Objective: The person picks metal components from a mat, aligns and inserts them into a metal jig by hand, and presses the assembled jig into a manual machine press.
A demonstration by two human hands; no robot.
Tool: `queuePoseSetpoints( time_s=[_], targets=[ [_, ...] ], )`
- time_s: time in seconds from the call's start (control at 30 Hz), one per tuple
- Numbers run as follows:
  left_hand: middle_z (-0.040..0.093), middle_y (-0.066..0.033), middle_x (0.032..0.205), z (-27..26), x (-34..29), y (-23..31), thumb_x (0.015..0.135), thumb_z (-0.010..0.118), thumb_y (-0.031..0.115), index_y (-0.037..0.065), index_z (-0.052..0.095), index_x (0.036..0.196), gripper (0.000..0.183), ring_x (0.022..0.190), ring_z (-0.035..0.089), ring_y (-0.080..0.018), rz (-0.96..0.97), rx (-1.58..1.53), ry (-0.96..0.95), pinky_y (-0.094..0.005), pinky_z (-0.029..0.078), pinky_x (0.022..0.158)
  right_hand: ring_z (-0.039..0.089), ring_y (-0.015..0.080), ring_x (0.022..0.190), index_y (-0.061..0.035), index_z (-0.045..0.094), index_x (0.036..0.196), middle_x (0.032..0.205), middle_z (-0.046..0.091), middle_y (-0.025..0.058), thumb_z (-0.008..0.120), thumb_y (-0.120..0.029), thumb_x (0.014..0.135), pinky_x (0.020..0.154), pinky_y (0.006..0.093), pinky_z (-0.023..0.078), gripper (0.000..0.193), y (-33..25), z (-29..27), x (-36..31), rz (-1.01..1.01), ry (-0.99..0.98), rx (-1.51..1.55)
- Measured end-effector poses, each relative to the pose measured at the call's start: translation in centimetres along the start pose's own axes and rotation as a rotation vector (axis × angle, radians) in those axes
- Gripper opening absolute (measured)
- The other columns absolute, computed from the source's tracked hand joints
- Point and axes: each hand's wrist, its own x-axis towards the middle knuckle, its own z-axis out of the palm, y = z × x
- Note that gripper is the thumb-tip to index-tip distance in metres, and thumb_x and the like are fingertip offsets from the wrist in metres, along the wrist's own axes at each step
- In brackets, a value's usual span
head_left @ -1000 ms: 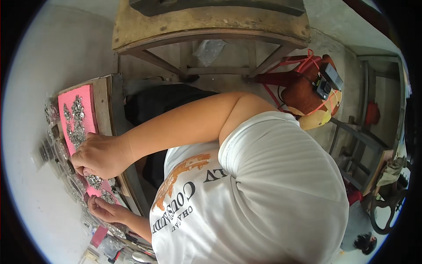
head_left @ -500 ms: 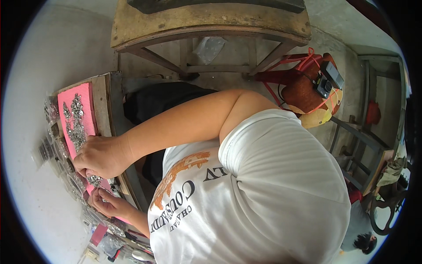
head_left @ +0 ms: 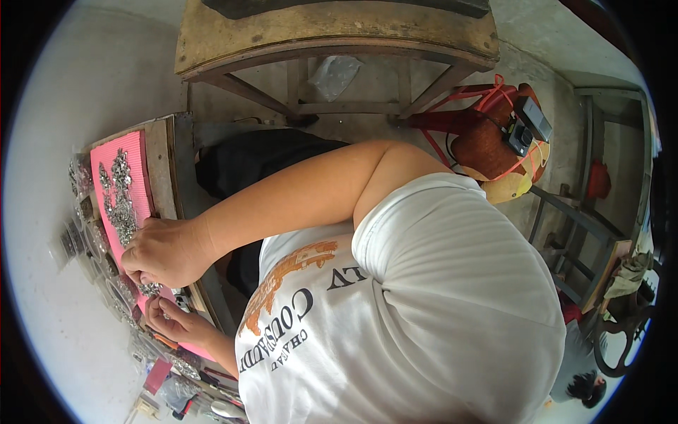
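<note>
metal bits [head_left: 121,177] on pink mat [head_left: 140,177]

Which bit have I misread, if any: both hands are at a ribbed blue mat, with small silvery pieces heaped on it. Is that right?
Only the colour is wrong: in the head view, the ribbed mat is pink, not blue. The left hand and right hand are both at it, with small silvery pieces heaped on it.

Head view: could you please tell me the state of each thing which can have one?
Right hand: fingers bent, grip hidden.
Left hand: fingers curled, grip unclear.
Pink mat: laid flat, partly covered.
Metal pieces: loose, heaped together.
Clear plastic bag: crumpled.
Wooden bench: standing upright.
</note>
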Motion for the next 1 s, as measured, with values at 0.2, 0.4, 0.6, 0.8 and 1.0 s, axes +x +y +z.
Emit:
queuePoseSetpoints(
  time_s=[0.2, 0.4, 0.6, 0.8, 1.0],
  targets=[
    [0.061, -0.0138, 0.113, 0.4, -0.2, 0.8, 0.104, 0.062, 0.013, -0.004, 0.067, 0.108, 0.018, 0.107, 0.058, -0.0242, 0.023, 0.108, -0.023, -0.0345, 0.049, 0.084, 0.071, 0.0297, 0.082, -0.0016, 0.067, 0.089, 0.085, 0.073, 0.0105, 0.067, -0.008, 0.086, 0.081, 0.0445, 0.052, 0.007, -0.1, -0.1, -0.4, 0.024, -0.013, -0.013],
    [0.061, -0.0136, 0.111, -0.3, -0.2, 1.7, 0.104, 0.061, 0.012, -0.003, 0.066, 0.11, 0.017, 0.107, 0.058, -0.0243, 0.001, 0.128, 0.005, -0.035, 0.049, 0.086, 0.071, 0.03, 0.08, -0.0025, 0.067, 0.088, 0.084, 0.073, 0.0101, 0.067, -0.008, 0.086, 0.08, 0.0444, 0.051, 0.006, -0.6, 0.4, 0.2, -0.009, -0.041, -0.021],
    [0.062, -0.0167, 0.115, -2.3, -0.8, 0.4, 0.102, 0.055, 0.003, -0.005, 0.061, 0.11, 0.013, 0.106, 0.059, -0.0286, -0.013, 0.177, 0.041, -0.0381, 0.05, 0.093, 0.067, 0.0364, 0.08, -0.0015, 0.064, 0.086, 0.079, 0.067, 0.0136, 0.066, -0.006, 0.084, 0.079, 0.0473, 0.05, 0.006, 0.6, 2.9, 0.8, -0.141, 0.014, 0.073],
    [0.066, -0.0172, 0.105, 1.9, -2.3, 5.1, 0.088, 0.069, 0.005, 0.003, 0.065, 0.099, 0.012, 0.103, 0.063, -0.0354, -0.072, 0.016, -0.049, -0.0419, 0.048, 0.093, 0.065, 0.0269, 0.081, -0.0026, 0.064, 0.099, 0.089, 0.065, 0.0122, 0.067, -0.001, 0.09, 0.075, 0.0368, 0.051, 0.009, -2.1, -1.2, -4.7, 0.061, 0.004, -0.143],
    [0.067, -0.0105, 0.119, -5.0, -4.2, 6.1, 0.106, 0.058, 0.015, 0.004, 0.06, 0.112, 0.013, 0.106, 0.063, -0.016, -0.66, -1.191, -0.09, -0.0327, 0.051, 0.096, 0.062, 0.0337, 0.093, 0.0007, 0.059, 0.099, 0.099, 0.063, 0.0167, 0.06, 0.004, 0.091, 0.085, 0.0388, 0.05, 0.009, -7.7, 4.4, -3.0, 0.109, -0.174, -0.227]
  ],
)
